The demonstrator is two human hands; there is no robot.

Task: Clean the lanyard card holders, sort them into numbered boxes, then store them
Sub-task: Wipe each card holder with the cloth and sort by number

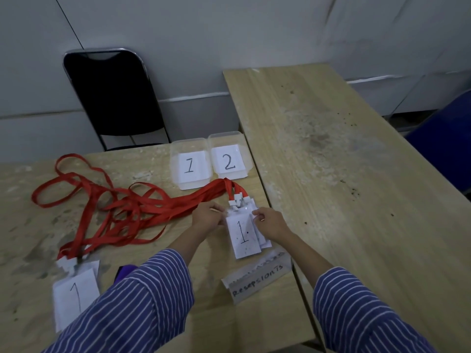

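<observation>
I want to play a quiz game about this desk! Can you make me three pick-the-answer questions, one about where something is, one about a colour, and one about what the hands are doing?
1. Where is the clear plastic box labelled 2?
A. right of the clear plastic box labelled 1
B. on the black folding chair
C. under the table

2. What colour are the lanyard straps?
A. blue
B. red
C. green

3. What are the left hand and right hand doing?
A. resting in pockets
B. waving
C. holding the white card holder marked 1

Answers: A, the boxes stand side by side; B, the straps are bright red; C, both hands grip its edges.
</observation>
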